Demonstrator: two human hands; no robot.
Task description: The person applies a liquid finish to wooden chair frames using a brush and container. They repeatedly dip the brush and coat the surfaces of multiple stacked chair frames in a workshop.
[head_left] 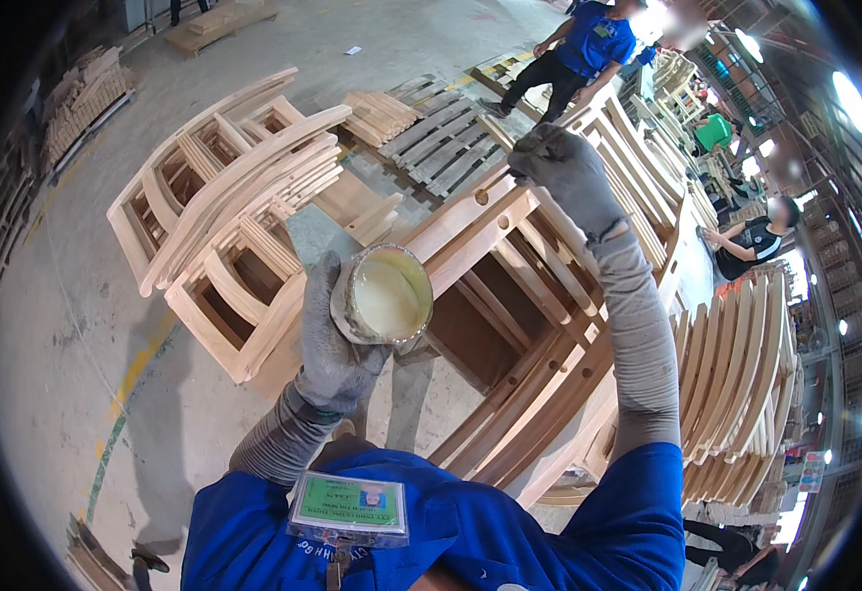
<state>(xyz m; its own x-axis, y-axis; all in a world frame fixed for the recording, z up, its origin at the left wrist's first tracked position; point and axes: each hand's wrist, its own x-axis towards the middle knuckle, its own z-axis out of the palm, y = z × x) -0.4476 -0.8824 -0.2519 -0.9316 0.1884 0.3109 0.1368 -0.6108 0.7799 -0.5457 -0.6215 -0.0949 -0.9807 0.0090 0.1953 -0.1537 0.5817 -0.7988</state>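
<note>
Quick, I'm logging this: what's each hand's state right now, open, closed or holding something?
Left hand: closed, holding a cup of pale, creamy material.
Right hand: curled closed; whether it holds anything cannot be told.

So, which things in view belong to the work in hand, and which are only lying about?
Likely in use:
cup, in left hand
pale liquid inside it
holed rails, near right hand

Likely lying about:
grey pallet
white scrap
far-left wood stack
</note>
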